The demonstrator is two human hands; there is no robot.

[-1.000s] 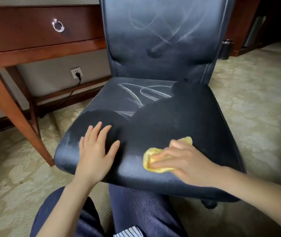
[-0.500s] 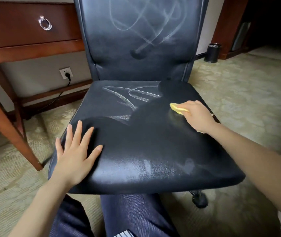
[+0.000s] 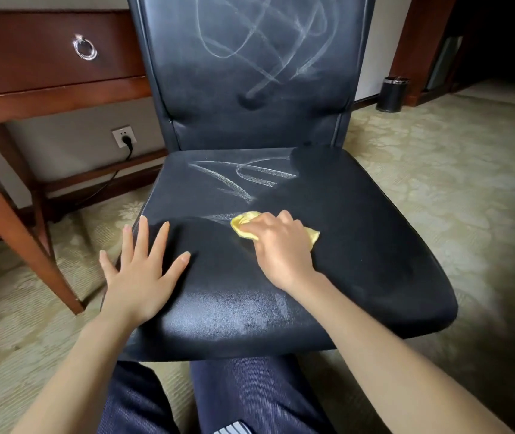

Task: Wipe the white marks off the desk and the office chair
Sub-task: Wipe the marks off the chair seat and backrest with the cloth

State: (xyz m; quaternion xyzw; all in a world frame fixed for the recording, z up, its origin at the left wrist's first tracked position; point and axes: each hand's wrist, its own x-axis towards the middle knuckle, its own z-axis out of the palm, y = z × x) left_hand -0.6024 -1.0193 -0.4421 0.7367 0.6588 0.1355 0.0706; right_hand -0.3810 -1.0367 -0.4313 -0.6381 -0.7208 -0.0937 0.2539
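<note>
The room has a pale carpet (image 3: 437, 183), and a brown desk (image 3: 46, 98) stands on the left. Next to it is the black chair (image 3: 359, 230). The left hand (image 3: 140, 277) lies flat on the near left of the seat, fingers spread, holding nothing. White marks (image 3: 243, 180) slant across the far left of the seat, just past the yellow cloth (image 3: 243, 228). The right hand (image 3: 281, 249) is curled over the cloth and presses it down. It is the closer hand, so its next push should probably go far and a bit left.
</note>
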